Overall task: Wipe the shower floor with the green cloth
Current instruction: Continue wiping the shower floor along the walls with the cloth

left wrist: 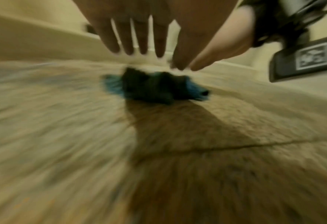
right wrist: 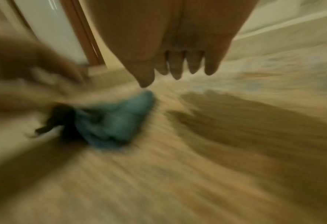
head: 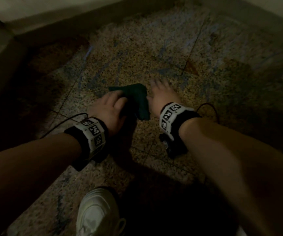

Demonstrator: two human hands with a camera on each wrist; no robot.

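The green cloth (head: 134, 97) lies crumpled on the speckled shower floor (head: 154, 53), between my two hands. My left hand (head: 117, 99) hovers over the cloth's left edge. In the left wrist view its fingers (left wrist: 139, 39) hang straight and spread just above the cloth (left wrist: 154, 87), holding nothing. My right hand (head: 156, 86) is just right of the cloth with its fingers stretched forward. In the right wrist view its thumb tip (right wrist: 144, 83) is close above the cloth (right wrist: 116, 121) and apart from it. Both wrist views are motion-blurred.
Pale walls (head: 69, 12) meet the floor along the top and left, and the left corner is dark. My white shoe (head: 96, 213) stands on the floor below my arms. Tile joints (head: 193, 45) cross the floor. Blue-grey streaks mark the tiles ahead.
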